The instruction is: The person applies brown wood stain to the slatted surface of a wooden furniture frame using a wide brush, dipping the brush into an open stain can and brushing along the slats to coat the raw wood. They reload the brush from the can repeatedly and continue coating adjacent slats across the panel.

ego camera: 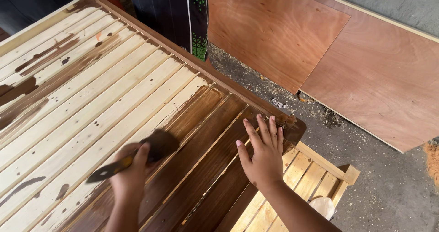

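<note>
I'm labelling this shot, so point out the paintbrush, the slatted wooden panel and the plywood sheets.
paintbrush [153, 148], head view, dark bristles.
slatted wooden panel [91, 99], head view, bare pale slat.
plywood sheets [274, 30], head view, reddish face.

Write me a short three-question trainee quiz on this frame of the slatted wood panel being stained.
1. True or false: the left hand holds a brush over the slatted panel.
2. Where does the right hand rest?
A. on the plywood sheets
B. flat on the dark-stained slats near the panel's frame edge
C. on the floor
3. Fill in: the stained part of the panel is dark ____, while the rest is mostly pale bare wood.

Key
1. True; the brush head is blurred.
2. B; fingers spread, palm down, holding nothing.
3. brown.
</note>
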Demonstrator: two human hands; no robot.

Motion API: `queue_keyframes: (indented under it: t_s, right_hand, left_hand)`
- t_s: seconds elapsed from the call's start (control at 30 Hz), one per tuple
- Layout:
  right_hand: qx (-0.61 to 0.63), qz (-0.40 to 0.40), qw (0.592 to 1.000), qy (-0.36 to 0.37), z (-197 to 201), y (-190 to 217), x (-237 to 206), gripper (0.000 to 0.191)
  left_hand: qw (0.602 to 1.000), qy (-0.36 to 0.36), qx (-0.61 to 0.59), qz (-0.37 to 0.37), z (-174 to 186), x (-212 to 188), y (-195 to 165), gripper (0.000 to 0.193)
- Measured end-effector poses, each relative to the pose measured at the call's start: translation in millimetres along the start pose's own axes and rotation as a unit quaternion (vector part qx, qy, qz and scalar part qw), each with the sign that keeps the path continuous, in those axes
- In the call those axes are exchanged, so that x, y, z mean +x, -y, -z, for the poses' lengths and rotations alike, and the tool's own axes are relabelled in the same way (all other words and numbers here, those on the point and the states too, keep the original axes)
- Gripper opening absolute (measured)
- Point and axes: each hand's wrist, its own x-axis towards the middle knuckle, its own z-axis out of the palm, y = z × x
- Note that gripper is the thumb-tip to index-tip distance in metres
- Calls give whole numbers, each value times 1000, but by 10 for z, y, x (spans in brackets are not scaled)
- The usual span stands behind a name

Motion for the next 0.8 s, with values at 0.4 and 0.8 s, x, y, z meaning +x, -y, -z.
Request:
queue_keyframes:
  t_s: [0.4, 0.8]
  right_hand:
    - [9, -6, 1000, 9, 103, 13, 38, 51]
    - [21, -10, 1000, 5, 115, 16, 48, 48]
  left_hand:
    - [995, 73, 13, -73, -2023, 765, -336, 19]
    - [995, 61, -5, -78, -1861, 601, -224, 22]
